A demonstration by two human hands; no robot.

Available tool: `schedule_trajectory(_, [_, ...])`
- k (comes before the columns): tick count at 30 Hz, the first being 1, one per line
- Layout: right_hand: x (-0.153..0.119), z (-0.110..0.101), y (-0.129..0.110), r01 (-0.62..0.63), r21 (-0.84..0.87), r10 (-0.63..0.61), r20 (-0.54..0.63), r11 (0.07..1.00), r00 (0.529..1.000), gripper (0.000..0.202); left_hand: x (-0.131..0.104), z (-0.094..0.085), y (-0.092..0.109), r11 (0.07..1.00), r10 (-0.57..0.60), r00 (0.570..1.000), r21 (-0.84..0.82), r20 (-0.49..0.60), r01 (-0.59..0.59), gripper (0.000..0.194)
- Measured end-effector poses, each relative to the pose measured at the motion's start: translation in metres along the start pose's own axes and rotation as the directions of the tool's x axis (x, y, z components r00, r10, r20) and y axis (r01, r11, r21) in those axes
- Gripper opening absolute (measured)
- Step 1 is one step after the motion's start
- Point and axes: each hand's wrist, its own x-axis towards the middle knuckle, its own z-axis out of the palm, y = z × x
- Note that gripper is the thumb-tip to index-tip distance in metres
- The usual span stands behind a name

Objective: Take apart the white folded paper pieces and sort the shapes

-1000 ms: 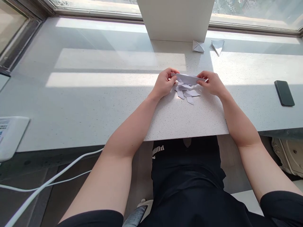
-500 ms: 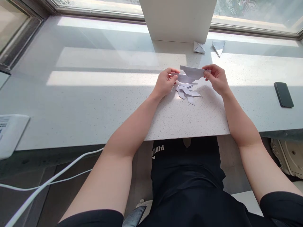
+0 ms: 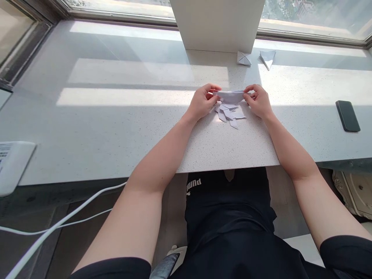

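Between my two hands a folded white paper strip [image 3: 231, 97] is stretched level, its flat face toward me. My left hand [image 3: 205, 100] pinches the strip's left end between thumb and fingers. At the right end, my right hand [image 3: 258, 100] grips it the same way. Just below, several small folded paper pieces [image 3: 229, 115] with pointed ends lie in a loose heap on the counter, partly under the strip. Whether the strip is one sheet or two laid together I cannot tell.
A square folded paper [image 3: 243, 58] and a triangular folded paper [image 3: 267, 59] lie near the white wall panel [image 3: 217, 27]. A black phone [image 3: 348, 116] rests on the speckled counter [image 3: 116, 135] at right. At left are a white device [image 3: 16, 162] and white cables [image 3: 69, 211].
My right hand has come down and slightly left, bringing its piece of paper level with the piece in my left hand. The left hand has barely moved.
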Motion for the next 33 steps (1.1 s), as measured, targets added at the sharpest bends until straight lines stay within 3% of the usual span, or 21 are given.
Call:
schedule_trajectory(6, [-0.006,-0.004,-0.020,-0.024,-0.117,0.034,0.078,0.993,0.996,0.036,-0.002,0.001,0.003,0.999,0.038,0.999,-0.013,0.038,-0.037,0.019])
schedule_trajectory(12, [-0.008,-0.008,-0.024,0.013,-0.096,-0.013,0.007,0.995,1.000,0.049,-0.010,-0.003,0.012,0.997,0.069,0.996,0.028,0.056,-0.071,0.020])
schedule_trajectory(16, [-0.006,-0.008,-0.020,0.033,-0.123,-0.032,0.012,0.992,0.999,0.048,-0.011,-0.006,0.015,0.992,0.091,0.994,0.084,0.056,-0.096,0.026])
schedule_trajectory(22, [-0.004,-0.003,-0.018,0.064,-0.172,-0.055,0.053,0.983,0.997,0.048,-0.005,-0.004,0.003,0.970,0.157,0.988,0.192,-0.014,-0.151,0.007])
schedule_trajectory(33, [0.000,-0.001,-0.014,0.067,-0.134,-0.074,-0.050,0.989,0.996,0.031,0.000,0.003,-0.010,0.975,0.167,0.980,0.164,-0.111,-0.148,0.016])
